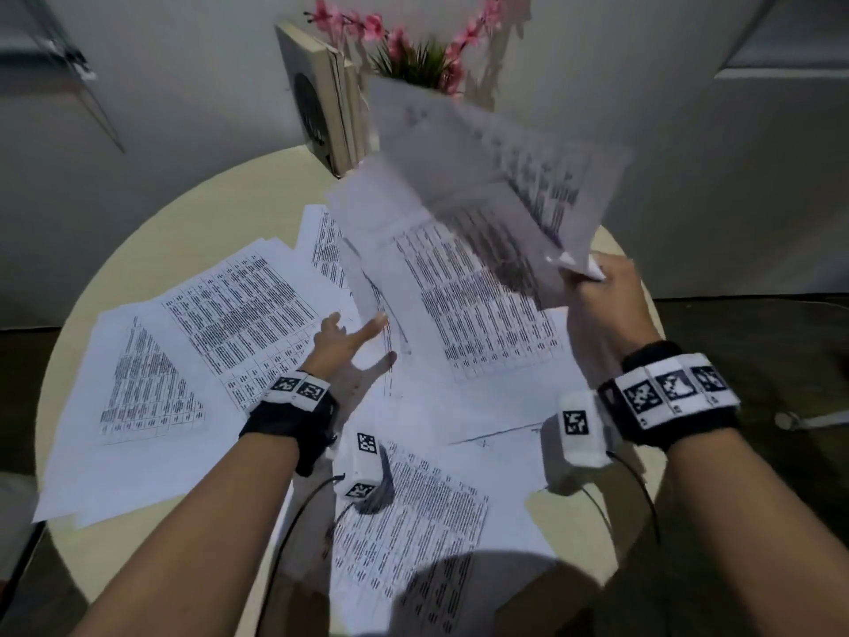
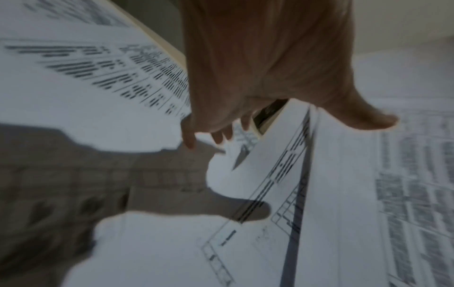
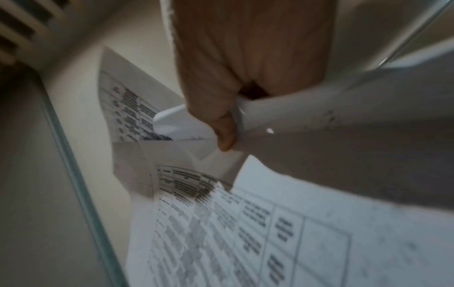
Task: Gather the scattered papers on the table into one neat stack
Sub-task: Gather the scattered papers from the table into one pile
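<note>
1. Head view: white printed paper sheets (image 1: 229,333) are scattered over the round cream table (image 1: 193,213). Lifted sheets (image 1: 482,186), pinched by the right hand (image 1: 602,301), partly hide cream books (image 1: 321,98) and a pink-flowered plant (image 1: 413,52). The left hand (image 1: 344,347) is spread wide above the sheets.
2. Left wrist view: the print is blurred; the fingers (image 2: 189,136) are extended.
3. Right wrist view: a paper corner (image 3: 282,116) is gripped; the background is smeared.

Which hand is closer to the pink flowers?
Right. The right hand holds sheets lifted up just below the pink flowers; the left hand is lower, over the table's papers.
</note>
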Demonstrator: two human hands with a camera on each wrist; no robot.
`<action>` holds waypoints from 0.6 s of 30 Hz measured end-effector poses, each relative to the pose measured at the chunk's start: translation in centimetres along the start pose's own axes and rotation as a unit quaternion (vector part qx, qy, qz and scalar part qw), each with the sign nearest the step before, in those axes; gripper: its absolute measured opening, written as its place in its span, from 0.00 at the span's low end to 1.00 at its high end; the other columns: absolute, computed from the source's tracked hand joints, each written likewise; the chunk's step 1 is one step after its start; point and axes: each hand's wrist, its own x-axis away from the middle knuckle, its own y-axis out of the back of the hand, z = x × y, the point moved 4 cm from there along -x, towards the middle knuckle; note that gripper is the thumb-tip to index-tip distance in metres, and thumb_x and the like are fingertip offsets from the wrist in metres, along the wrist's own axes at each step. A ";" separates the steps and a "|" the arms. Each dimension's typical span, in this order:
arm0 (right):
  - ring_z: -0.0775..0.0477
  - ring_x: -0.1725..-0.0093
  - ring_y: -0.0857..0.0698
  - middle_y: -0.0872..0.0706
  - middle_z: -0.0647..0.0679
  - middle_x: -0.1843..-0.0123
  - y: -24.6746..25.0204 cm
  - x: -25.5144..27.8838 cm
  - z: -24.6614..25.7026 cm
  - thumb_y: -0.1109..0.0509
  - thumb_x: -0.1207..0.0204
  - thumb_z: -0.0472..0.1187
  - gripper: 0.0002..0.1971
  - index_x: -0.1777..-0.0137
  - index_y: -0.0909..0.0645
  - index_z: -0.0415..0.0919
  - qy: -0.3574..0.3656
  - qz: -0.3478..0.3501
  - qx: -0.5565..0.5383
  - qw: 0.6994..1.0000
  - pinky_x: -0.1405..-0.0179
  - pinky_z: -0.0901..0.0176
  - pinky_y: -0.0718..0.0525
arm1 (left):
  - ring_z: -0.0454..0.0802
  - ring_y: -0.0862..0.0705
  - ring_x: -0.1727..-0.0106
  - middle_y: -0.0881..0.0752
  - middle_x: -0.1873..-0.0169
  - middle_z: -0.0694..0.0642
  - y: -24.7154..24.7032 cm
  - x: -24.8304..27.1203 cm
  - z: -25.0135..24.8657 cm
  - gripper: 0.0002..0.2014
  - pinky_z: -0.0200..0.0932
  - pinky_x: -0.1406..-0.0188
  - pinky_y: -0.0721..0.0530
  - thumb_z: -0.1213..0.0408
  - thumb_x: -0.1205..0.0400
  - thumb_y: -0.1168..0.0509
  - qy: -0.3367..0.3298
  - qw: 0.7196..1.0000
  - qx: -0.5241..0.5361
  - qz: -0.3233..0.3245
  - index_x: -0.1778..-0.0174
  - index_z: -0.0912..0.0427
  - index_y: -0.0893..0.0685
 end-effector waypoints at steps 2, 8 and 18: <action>0.59 0.78 0.34 0.31 0.54 0.78 0.7 -0.4 0.4 0.37 0.29 0.22 0.15 0.74 0.32 0.35 -0.016 -0.007 -0.073 0.997 0.75 0.69 0.35 | 0.50 0.16 0.43 0.12 0.43 0.53 -0.1 1.2 -2.4 0.28 0.39 0.53 0.17 0.50 0.29 0.26 -0.025 0.996 0.066 0.049 0.37 0.60 0.22; 0.68 0.75 0.24 0.21 0.60 0.77 0.6 -0.6 3.9 0.31 0.28 0.27 0.13 0.68 0.24 0.44 0.023 -0.091 -0.089 0.992 0.74 0.73 0.24 | 0.33 0.18 0.81 0.11 0.74 0.54 0.2 6.4 -10.9 0.14 0.24 0.77 0.20 0.79 0.26 0.30 -0.240 0.965 0.101 -0.040 0.45 0.78 0.18; 0.63 0.47 0.14 0.16 0.45 0.42 1.6 2.6 4.6 0.21 0.36 0.34 0.29 0.36 0.28 0.34 0.101 -0.081 -0.153 0.980 0.43 0.71 0.18 | 0.39 0.12 0.56 0.11 0.52 0.55 4.4 8.7 -11.0 0.33 0.38 0.46 0.13 0.65 0.40 0.20 -0.378 0.911 0.142 -0.086 0.40 0.68 0.19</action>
